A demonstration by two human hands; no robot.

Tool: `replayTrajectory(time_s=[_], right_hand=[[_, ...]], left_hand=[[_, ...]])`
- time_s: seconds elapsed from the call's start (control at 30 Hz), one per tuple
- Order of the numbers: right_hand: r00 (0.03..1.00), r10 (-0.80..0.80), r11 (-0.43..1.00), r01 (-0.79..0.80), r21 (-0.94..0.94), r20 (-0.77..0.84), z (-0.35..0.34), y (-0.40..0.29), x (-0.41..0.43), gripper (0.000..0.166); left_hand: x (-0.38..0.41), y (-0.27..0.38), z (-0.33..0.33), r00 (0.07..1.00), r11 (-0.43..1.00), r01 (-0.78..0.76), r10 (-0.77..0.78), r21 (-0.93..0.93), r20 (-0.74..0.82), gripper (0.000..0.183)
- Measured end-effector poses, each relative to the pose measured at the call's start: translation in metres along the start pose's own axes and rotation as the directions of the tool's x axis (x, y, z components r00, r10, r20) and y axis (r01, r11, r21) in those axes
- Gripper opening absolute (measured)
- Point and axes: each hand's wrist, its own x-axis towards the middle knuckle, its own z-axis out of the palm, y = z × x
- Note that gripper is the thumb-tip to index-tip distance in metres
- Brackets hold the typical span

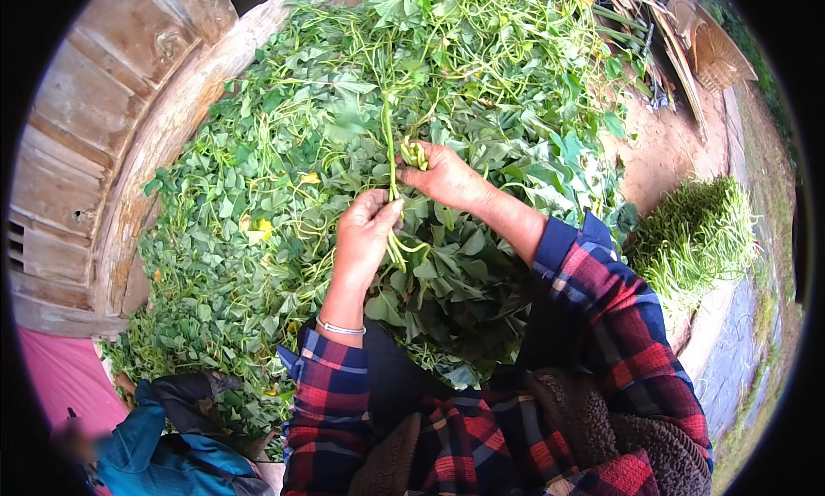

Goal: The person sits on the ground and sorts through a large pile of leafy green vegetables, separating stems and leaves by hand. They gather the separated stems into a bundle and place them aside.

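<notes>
My left hand [367, 227], with a bracelet at the wrist, grips a green leafy vine stem [389, 132] that stands up in front of me. Thin stalks hang below its fingers. Close by on the right, my right hand [445, 174] is closed around a small bundle of light green stalks [414, 155], its thumb near the vine stem. Under both hands spreads a large heap of leafy green vines [277, 154], with a few yellow leaves among them. More broad leaves [451, 270] lie in shade between my knees.
A wooden plank wall [77, 174] and a pale log beam [161, 135] border the left. At right stands a stack of green stalks [696, 238], with a woven basket [715, 55] and dry sticks behind. Another person in a blue top [167, 464] sits at lower left, beside pink cloth [67, 373].
</notes>
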Motion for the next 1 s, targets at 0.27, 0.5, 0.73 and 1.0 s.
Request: replayTrajectory(time_s=[0.27, 0.5, 0.73, 1.0], right_hand=[[0.974, 0.046, 0.998, -0.055, 0.034, 0.223, -0.022, -0.006, 0.001, 0.020], [0.949, -0.316, 0.661, 0.230, -0.715, 0.013, -0.037, 0.004, 0.007, 0.024], [0.949, -0.315, 0.557, 0.194, -0.807, 0.010, -0.041, 0.020, 0.010, 0.024], [0.903, 0.074, 0.958, -0.183, -0.221, -0.424, -0.096, 0.024, 0.015, 0.018]], left_hand=[[-0.003, 0.012, -0.011, 0.986, 0.931, 0.164, -0.144, -0.328, 0.082, 0.017], [0.002, 0.009, -0.009, 0.976, 0.937, 0.208, -0.180, -0.280, 0.122, 0.016], [0.003, 0.009, -0.004, 0.968, 0.931, 0.250, -0.230, -0.264, 0.104, 0.015], [0.004, 0.010, -0.023, 0.993, 0.892, 0.110, -0.115, -0.437, 0.015, 0.016]])
